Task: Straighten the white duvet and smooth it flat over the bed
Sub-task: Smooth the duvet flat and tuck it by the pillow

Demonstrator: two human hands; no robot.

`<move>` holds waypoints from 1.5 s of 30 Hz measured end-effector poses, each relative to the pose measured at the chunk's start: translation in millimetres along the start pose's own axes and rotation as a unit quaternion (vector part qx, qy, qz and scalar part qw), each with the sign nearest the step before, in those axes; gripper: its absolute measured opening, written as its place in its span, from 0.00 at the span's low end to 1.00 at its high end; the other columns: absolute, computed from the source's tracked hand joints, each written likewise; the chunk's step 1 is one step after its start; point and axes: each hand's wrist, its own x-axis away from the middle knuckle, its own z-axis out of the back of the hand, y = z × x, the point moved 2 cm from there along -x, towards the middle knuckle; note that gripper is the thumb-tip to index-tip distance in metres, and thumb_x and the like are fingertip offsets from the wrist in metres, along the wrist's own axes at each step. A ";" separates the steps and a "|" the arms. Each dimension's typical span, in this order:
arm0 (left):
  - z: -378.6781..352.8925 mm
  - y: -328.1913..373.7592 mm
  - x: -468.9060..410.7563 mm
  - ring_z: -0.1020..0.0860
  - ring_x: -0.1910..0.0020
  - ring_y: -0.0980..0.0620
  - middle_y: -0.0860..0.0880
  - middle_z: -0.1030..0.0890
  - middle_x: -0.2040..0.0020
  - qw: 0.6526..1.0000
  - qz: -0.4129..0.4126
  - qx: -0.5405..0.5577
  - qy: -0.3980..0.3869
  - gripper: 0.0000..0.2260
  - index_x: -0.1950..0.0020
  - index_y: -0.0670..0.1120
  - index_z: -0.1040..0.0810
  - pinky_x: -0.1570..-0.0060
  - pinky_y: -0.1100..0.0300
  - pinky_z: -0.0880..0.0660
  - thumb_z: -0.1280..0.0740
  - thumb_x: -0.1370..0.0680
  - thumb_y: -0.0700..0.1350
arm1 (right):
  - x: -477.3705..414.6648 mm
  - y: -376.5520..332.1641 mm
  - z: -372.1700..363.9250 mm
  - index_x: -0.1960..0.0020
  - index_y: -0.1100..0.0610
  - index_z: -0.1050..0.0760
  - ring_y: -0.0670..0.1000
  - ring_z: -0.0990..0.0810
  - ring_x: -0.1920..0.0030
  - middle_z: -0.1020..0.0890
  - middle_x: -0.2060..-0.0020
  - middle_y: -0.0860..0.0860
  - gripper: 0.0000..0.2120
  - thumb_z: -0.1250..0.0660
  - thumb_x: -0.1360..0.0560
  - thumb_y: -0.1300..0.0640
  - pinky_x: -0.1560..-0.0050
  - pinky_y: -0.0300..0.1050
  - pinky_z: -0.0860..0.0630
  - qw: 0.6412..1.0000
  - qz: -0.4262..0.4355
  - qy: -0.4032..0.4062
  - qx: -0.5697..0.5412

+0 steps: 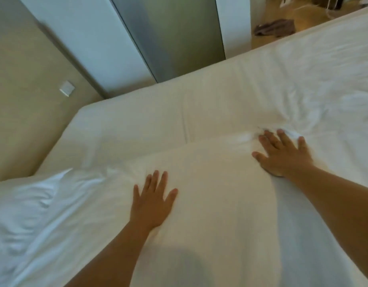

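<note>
The white duvet (210,204) covers the near part of the bed (137,121), its edge running across the middle of the view. My left hand (153,200) lies flat on the duvet with fingers spread and straight. My right hand (282,156) presses flat near the duvet's edge, fingers spread, with small bunched wrinkles just beyond its fingertips. Creases fan out to the right of that hand. At the left the duvet is rumpled in folds (27,204).
A beige wall (23,79) with a white switch plate (67,88) runs along the bed's left side. White and grey panels (158,38) stand behind the bed. A dark cloth (274,27) lies on the wooden floor at the top right.
</note>
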 end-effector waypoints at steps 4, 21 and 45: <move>-15.8 -26.5 16.2 0.63 0.23 0.53 0.54 0.65 0.22 0.997 -0.014 0.058 -0.045 0.31 0.22 0.58 0.64 0.26 0.43 0.63 0.59 0.21 0.67 | 44.3 -52.4 7.8 0.21 0.50 0.55 0.56 0.60 0.22 0.58 0.21 0.48 0.31 0.55 0.20 0.39 0.26 0.62 0.58 0.997 -0.072 -0.013 0.024; -76.6 -354.1 -18.8 0.60 0.23 0.56 0.60 0.63 0.22 0.983 0.048 0.147 0.102 0.29 0.23 0.62 0.64 0.26 0.41 0.58 0.59 0.21 0.67 | 90.8 -477.6 -78.5 0.24 0.36 0.67 0.50 0.72 0.25 0.70 0.25 0.41 0.37 0.62 0.29 0.24 0.30 0.65 0.70 0.982 0.183 -0.021 0.043; -35.3 -94.1 -29.5 0.54 0.22 0.52 0.55 0.51 0.20 0.972 -0.148 0.123 0.133 0.29 0.22 0.61 0.50 0.26 0.40 0.58 0.55 0.22 0.66 | 68.2 -257.5 -30.1 0.24 0.33 0.62 0.49 0.64 0.23 0.61 0.22 0.42 0.37 0.63 0.31 0.22 0.27 0.64 0.63 0.997 0.014 0.053 0.059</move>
